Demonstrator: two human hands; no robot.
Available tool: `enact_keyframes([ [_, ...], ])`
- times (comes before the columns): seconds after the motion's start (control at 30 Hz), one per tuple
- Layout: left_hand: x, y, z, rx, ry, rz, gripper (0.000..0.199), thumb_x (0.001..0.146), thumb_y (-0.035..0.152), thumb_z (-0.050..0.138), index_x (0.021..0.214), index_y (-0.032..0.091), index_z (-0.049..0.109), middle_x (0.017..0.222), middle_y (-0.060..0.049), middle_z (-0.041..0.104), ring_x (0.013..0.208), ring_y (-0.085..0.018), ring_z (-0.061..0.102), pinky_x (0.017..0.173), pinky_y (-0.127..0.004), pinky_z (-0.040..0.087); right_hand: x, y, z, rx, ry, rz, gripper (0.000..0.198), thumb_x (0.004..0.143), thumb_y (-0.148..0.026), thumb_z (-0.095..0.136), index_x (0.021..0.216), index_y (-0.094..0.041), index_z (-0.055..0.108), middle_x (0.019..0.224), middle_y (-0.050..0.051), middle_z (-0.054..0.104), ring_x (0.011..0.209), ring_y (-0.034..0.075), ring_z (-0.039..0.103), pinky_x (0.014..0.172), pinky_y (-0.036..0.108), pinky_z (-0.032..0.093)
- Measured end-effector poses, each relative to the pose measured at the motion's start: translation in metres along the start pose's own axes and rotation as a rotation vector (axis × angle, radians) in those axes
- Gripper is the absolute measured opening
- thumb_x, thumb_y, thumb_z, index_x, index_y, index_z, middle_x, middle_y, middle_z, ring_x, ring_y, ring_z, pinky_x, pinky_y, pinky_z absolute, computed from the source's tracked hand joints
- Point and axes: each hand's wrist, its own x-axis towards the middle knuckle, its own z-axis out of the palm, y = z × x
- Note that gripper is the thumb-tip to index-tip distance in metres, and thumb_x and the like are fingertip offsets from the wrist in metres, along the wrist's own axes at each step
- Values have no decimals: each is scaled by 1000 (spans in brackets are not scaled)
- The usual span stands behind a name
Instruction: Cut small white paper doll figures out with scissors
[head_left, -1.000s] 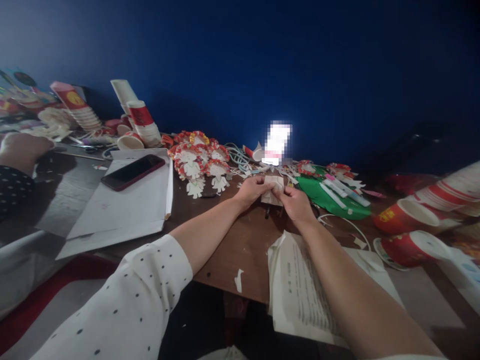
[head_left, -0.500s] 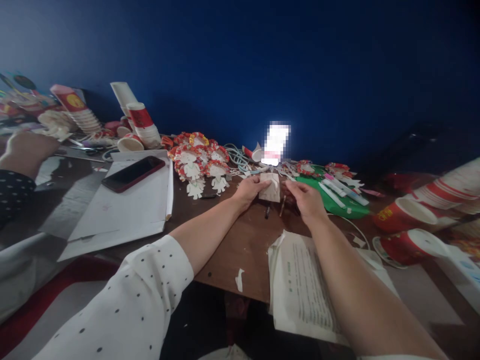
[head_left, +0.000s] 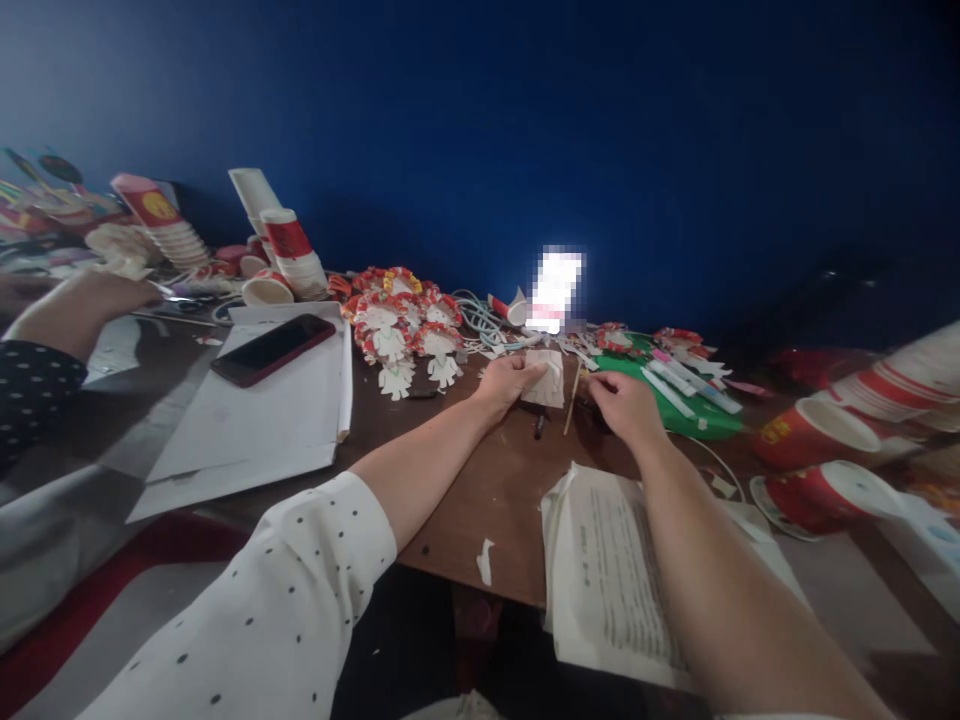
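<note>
My left hand [head_left: 504, 385] is closed, pinching the edge of a small piece of white paper [head_left: 545, 378] over the table. The paper seems to have a fold or cut-out shape on its face. To its right, my right hand [head_left: 622, 400] has its thumb and fingers curled together; what they hold, if anything, is hidden. A thin wooden stick [head_left: 571, 400] stands slanted between the two hands. A small dark pen-like piece [head_left: 539, 427] lies just under the paper. Behind the hands is a bright, lit phone screen [head_left: 555, 290].
Paper figures with red frills [head_left: 394, 325] lie left of my hands. Markers [head_left: 675, 385] rest on a green sheet [head_left: 705, 420]. Paper cups [head_left: 825, 430] are at right. A phone [head_left: 271, 350] lies on white sheets [head_left: 262, 420]. Another person's hand [head_left: 82, 310] is at far left.
My right hand has drawn slightly right, away from the paper, and the stick shows more clearly. My left hand keeps hold of the paper. The other person's hand has shifted right.
</note>
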Motion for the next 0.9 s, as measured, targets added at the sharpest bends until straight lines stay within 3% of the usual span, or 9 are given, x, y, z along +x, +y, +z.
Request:
enact_keyframes([
  [0.17,0,0,0,13,18,21,19,68,22,86,77,11,73,65,-2,69,58,-11,61,67,-27,53,-4,-8,1,10,5,-85,34,84,-45,61,88,-18,80,83,8,78,79,25,68,79,35,50],
  [0.33,-5,4,2,33,16,24,15,71,22,83,76,12,73,65,-2,70,57,-12,61,67,-28,52,-8,-11,9,285,-66,10,47,79,-63,67,87,-18,78,76,5,76,73,23,67,69,33,49],
  [0.5,-5,2,2,49,-4,25,16,71,22,83,77,11,73,66,-3,70,58,-12,60,68,-28,52,-15,-22,18,514,-198,91,51,65,-55,82,98,-17,75,84,5,77,73,20,67,69,32,51],
  [0.9,-5,-2,-1,161,2,50,13,75,24,77,81,12,74,64,-2,68,58,-12,59,66,-27,51,-12,-24,30,600,-184,141,49,53,-52,85,83,-20,64,73,2,70,71,21,66,70,35,53],
])
